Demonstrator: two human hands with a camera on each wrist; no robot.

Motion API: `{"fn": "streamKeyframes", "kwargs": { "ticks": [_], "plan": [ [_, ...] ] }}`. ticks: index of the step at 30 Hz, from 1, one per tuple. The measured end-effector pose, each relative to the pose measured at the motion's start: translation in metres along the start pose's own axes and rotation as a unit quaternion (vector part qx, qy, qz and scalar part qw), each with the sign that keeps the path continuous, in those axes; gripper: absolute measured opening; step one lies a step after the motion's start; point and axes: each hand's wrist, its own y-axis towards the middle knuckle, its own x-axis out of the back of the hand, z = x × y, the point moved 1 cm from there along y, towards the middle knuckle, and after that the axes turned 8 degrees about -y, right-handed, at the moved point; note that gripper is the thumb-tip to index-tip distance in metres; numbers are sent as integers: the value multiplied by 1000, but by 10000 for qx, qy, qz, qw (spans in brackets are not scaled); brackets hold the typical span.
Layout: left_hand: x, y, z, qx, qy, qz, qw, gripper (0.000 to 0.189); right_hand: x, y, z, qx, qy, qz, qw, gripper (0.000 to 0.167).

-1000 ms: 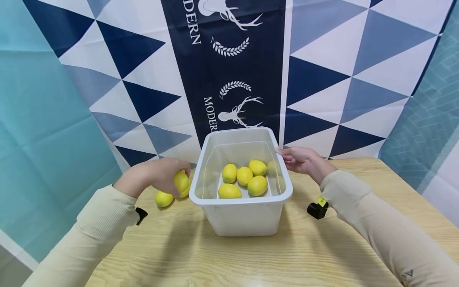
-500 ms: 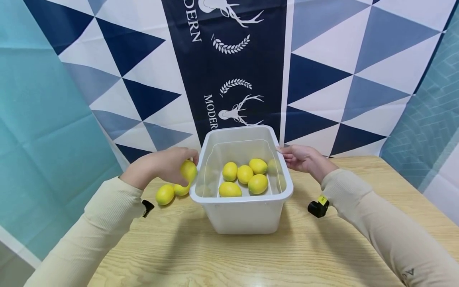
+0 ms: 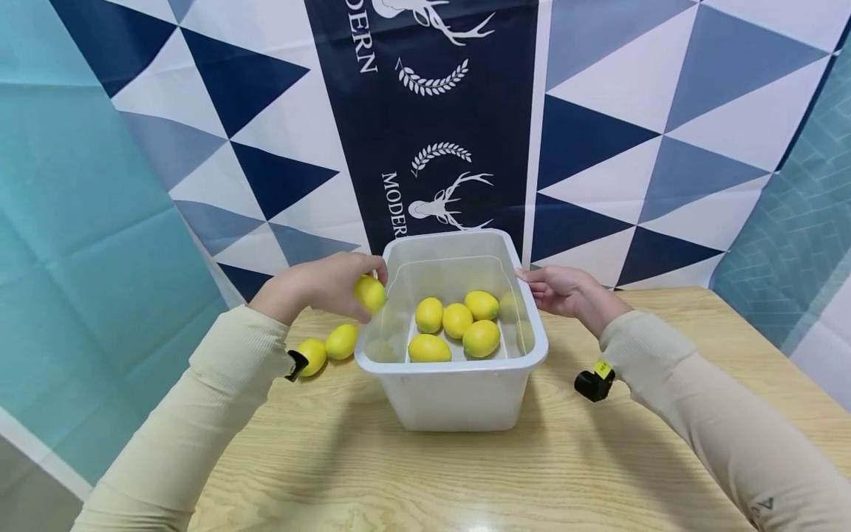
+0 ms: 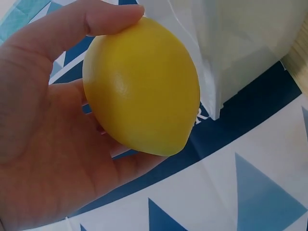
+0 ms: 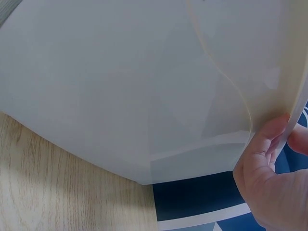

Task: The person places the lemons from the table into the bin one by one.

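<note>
My left hand [image 3: 335, 284] grips a yellow lemon [image 4: 142, 89], thumb on one side and fingers behind, as the left wrist view shows. It holds the lemon just over the left rim of a white plastic bin [image 3: 452, 399]. Inside the bin, several lemons [image 3: 457, 321] lie on the bottom. On the far side, my right hand [image 3: 564, 292] pinches the bin's right rim; in the right wrist view, the thumb and curled fingers [image 5: 269, 144] take the rim between them. Two more lemons [image 3: 342, 341] lie on the table to the left of the bin.
The bin stands on a light wooden table [image 3: 425, 480]. Directly behind rises a patterned cloth backdrop [image 3: 432, 111] with navy and blue triangles. A teal cloth [image 3: 100, 258] hangs at the left. Black wrist devices [image 3: 594, 384] sit below the sleeves.
My left hand has lifted the lemon up from beside the other two and carried it right to the bin's left rim. The right hand stays on the right rim.
</note>
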Motion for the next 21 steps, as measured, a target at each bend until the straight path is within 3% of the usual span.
{"fn": "streamKeyframes", "kwargs": {
  "ticks": [21],
  "plan": [
    [6, 43, -17, 251, -162, 73, 9995, 46, 0, -2, 2, -112, 140, -85, 9998, 16]
  ]
}}
